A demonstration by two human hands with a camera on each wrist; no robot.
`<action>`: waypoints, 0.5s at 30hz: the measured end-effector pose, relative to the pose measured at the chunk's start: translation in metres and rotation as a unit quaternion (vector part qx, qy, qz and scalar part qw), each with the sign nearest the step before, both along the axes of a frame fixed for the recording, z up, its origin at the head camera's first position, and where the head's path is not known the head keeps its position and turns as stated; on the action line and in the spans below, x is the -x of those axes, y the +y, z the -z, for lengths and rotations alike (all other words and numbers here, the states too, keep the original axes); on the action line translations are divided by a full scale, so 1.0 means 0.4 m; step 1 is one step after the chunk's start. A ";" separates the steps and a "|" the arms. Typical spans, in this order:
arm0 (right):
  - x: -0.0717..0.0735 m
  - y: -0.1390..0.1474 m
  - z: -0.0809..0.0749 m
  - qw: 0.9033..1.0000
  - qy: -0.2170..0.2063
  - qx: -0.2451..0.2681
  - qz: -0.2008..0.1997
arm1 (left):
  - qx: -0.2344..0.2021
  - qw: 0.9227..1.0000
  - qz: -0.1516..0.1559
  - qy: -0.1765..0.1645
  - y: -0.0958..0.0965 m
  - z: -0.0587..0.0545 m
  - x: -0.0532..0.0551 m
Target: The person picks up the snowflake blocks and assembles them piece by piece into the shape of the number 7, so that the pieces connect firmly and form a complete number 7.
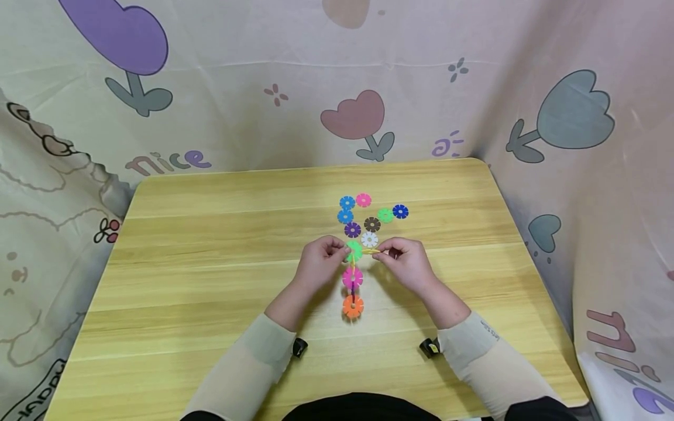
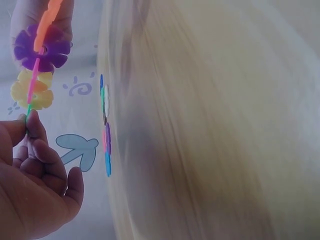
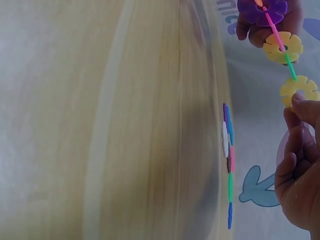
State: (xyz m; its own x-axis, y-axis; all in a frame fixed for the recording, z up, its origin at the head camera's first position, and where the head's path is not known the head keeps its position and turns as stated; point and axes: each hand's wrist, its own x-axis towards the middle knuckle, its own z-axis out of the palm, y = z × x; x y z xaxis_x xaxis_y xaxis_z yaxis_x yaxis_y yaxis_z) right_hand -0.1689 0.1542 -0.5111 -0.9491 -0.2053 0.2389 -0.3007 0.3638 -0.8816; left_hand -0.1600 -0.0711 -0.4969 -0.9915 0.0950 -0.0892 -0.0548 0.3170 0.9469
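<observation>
Between thumb and finger my left hand (image 1: 322, 261) pinches the light green snowflake disc (image 1: 355, 251), a flat notched piece. A chain runs from it toward me: yellow disc (image 2: 31, 90), pink disc (image 1: 352, 279), purple disc (image 2: 42, 49) and orange disc (image 1: 353, 307), each slotted crosswise into its neighbour. My right hand (image 1: 408, 263) pinches another yellow disc (image 3: 299, 91), seen edge-on in the head view. Its edge meets the green disc's edge; whether the slots are engaged I cannot tell. The chain is held above the table.
Loose discs lie flat on the wooden table (image 1: 210, 292) just beyond the hands: white (image 1: 370, 239), purple (image 1: 352, 230), brown (image 1: 372, 224), green (image 1: 385, 215), dark blue (image 1: 401, 211), pink (image 1: 363, 200) and two lighter blue (image 1: 345, 216). A printed curtain (image 1: 237, 117) hangs behind.
</observation>
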 end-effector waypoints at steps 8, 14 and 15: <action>-0.001 -0.005 -0.003 1.000 0.018 0.001 -0.011 | -0.005 1.000 0.003 0.000 0.002 -0.002 -0.001; -0.003 -0.003 -0.006 0.999 0.030 0.014 -0.021 | -0.016 1.000 -0.004 0.005 0.002 0.000 -0.002; -0.004 -0.003 -0.006 0.999 0.034 0.016 -0.023 | -0.018 1.000 -0.006 0.005 0.002 0.000 -0.003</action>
State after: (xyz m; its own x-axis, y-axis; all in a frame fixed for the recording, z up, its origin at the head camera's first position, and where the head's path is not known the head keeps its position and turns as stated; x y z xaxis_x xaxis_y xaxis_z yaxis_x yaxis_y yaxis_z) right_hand -0.1675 0.1530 -0.5088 -0.9199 -0.2405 0.3096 -0.3763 0.3201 -0.8694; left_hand -0.1589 -0.0704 -0.4970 -0.9933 0.0861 -0.0769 -0.0497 0.2823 0.9580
